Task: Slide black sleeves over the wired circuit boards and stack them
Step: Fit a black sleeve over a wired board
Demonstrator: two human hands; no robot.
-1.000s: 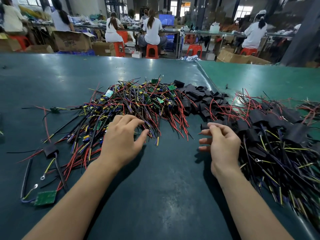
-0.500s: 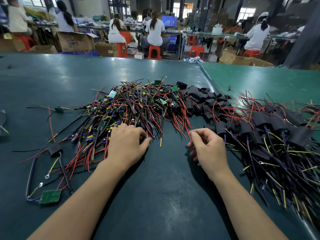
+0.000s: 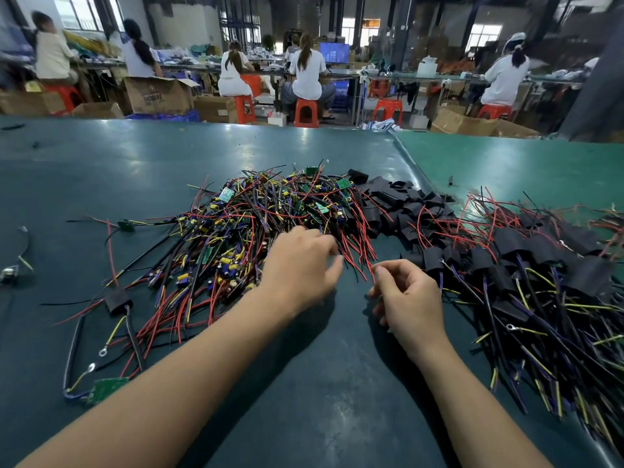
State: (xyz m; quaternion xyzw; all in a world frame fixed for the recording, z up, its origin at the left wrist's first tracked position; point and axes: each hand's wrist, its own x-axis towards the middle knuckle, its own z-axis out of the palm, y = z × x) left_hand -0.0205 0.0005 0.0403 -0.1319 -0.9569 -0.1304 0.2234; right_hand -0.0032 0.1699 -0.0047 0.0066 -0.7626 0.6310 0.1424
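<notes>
Two bare hands low over dark green worktop (image 3: 304,400); left hand (image 3: 299,265) at near edge of tangled heap of unsleeved green circuit boards with red, black and yellow wires (image 3: 256,221), grip loosely curled among wire tips, cannot tell if anything caught; right hand (image 3: 410,298) just beside, grip narrow, seemingly pinching red wire tip; loose flat black sleeves (image 3: 398,201) beyond right hand, nearer it; wires lying away from body; stack of sleeved boards (image 3: 526,258) at right.
</notes>
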